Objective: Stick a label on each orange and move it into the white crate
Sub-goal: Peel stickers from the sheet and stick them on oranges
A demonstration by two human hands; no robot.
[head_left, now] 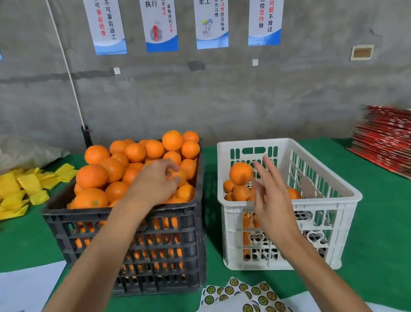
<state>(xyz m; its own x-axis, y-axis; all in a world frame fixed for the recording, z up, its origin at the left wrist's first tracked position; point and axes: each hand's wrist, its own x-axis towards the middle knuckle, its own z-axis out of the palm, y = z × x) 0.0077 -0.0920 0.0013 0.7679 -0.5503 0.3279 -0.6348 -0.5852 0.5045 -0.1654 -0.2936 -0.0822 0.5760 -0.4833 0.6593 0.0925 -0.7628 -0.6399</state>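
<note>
A black crate (pixel 120 215) heaped with oranges (pixel 134 152) stands left of centre on the green table. My left hand (pixel 152 183) reaches into it, and its curled fingers close round one orange (pixel 180 175) near the crate's right side. Beside it, the white crate (pixel 327 192) holds several oranges low inside. My right hand (pixel 270 200) hovers over the white crate's front left part with its fingers straight and spread. An orange (pixel 240 174) sits just left of those fingertips, above the others. Sheets of round yellow-green labels (pixel 259 298) lie at the table's front.
Yellow foam sleeves (pixel 11 192) are scattered at the left, with a pale sack (pixel 12 150) behind them. A stack of red flat cartons (pixel 397 144) lies at the far right. White paper (pixel 20 291) covers the front left corner. A grey wall with posters rises behind.
</note>
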